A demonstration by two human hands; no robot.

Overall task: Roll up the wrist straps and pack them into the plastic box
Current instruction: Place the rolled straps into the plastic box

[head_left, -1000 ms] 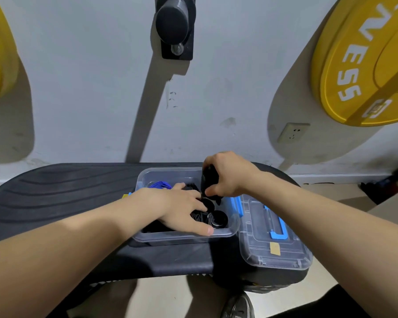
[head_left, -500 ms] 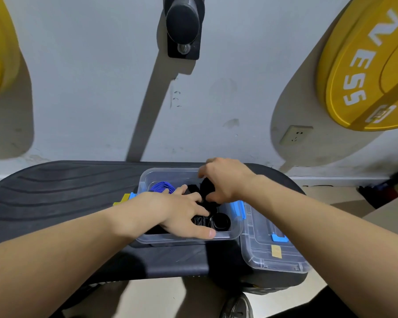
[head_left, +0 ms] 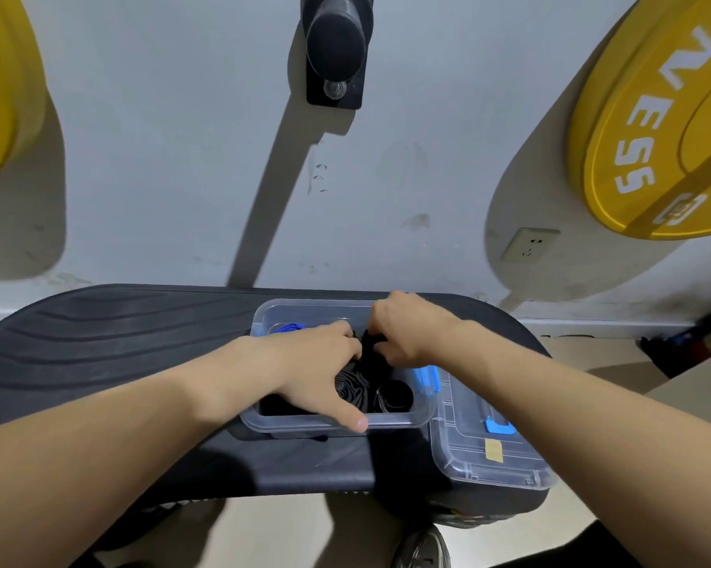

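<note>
Boxes: one plastic box [head_left: 312, 309], one lid [head_left: 493, 465].
Left hand [head_left: 312, 373]: fingers spread on two black rolls [head_left: 394, 397].
Right hand [head_left: 407, 336]: pinches black strap [head_left: 371, 351], now lower.

- The left hand [head_left: 312, 371] lies palm down, thumb stretched out sideways, its fingers [head_left: 341, 338] bent downward at the tips.
- The right hand [head_left: 407, 334], knuckles up, curls round a black rolled fabric wrist strap [head_left: 372, 350].
- Both bare forearms reach forward and converge, so the hands nearly meet.
</note>
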